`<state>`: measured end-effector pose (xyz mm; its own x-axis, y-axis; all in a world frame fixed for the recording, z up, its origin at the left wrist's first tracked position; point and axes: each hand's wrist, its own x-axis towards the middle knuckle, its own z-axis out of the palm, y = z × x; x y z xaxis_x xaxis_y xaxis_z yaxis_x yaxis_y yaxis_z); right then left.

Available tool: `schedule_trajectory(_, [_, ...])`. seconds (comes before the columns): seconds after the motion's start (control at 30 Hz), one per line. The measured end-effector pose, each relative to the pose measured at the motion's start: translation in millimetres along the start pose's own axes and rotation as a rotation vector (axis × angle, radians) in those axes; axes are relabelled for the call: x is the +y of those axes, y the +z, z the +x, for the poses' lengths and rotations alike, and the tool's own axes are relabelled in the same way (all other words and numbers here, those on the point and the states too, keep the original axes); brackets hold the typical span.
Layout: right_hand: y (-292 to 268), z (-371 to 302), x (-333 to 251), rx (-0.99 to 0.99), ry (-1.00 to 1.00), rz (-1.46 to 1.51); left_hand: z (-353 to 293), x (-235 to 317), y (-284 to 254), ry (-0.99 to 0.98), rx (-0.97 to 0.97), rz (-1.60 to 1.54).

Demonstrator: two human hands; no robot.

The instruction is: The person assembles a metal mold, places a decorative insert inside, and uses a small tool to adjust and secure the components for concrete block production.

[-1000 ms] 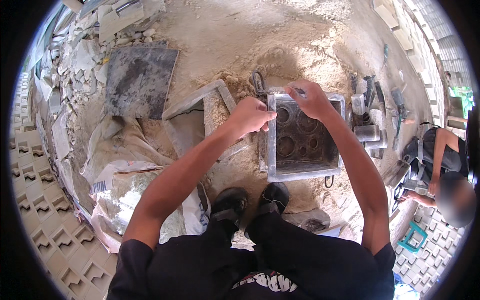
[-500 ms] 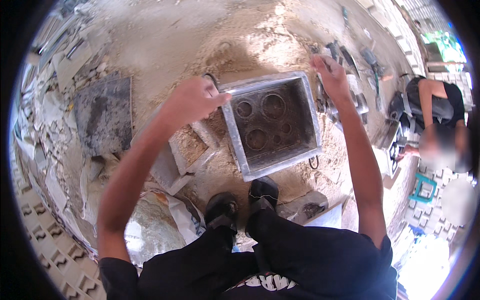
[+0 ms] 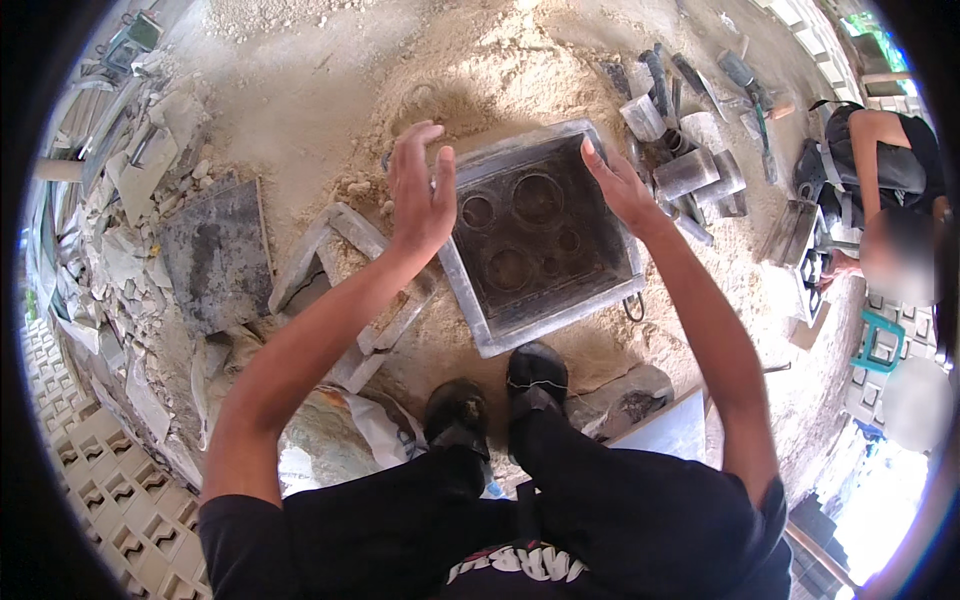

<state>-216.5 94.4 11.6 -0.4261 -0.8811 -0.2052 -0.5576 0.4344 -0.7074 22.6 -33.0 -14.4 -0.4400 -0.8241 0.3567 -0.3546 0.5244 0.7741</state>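
A grey open-topped box (image 3: 555, 327) sits on the sandy ground in front of my feet. Its dark floor carries several round shapes of differing sizes. My left hand (image 3: 422, 195) is at the box's left side near the far corner, fingers stretched and thumb apart, with nothing in it. Over the far right part of the rim is my right hand (image 3: 620, 190), its fingers extended and thumb apart, also holding nothing. Whether either hand touches the rim I cannot tell. A wire loop handle (image 3: 634, 307) hangs at the near right corner.
Metal cylinders (image 3: 686, 174) and hand tools (image 3: 745, 80) lie right of the box. To the left are a frame-like mould (image 3: 400, 322), a dark flat slab (image 3: 217, 255) and rubble (image 3: 120, 320). Another person (image 3: 880, 170) works at the far right, near a teal stool (image 3: 880, 340).
My right hand has come leftward over the box rim and its curled fingers have straightened. My left hand has opened out from a bent pose at the left rim. The view has shifted slightly.
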Motion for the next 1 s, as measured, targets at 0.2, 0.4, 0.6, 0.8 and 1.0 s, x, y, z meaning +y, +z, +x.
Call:
schedule_trajectory(0.2, [-6,-1,-18,-0.064,0.016,0.028,-2,-9,-7,0.010,-0.054,-0.132])
schedule_trajectory(0.4, [7,-18,-20,0.377,-0.327,-0.401,35,-31,-36,-0.054,-0.129,-0.199])
schedule_trajectory(0.6, [-7,-46,-28,0.266,-0.306,-0.395,54,-74,-72,-0.364,-0.467,0.264])
schedule_trajectory(0.8, [8,-75,-6,0.143,-0.270,-0.318,42,-81,-53,-0.499,-0.591,0.087])
schedule_trajectory(1.0, [10,-70,-6,0.144,-0.236,-0.294,39,-104,-37,-0.841,-0.386,-0.429])
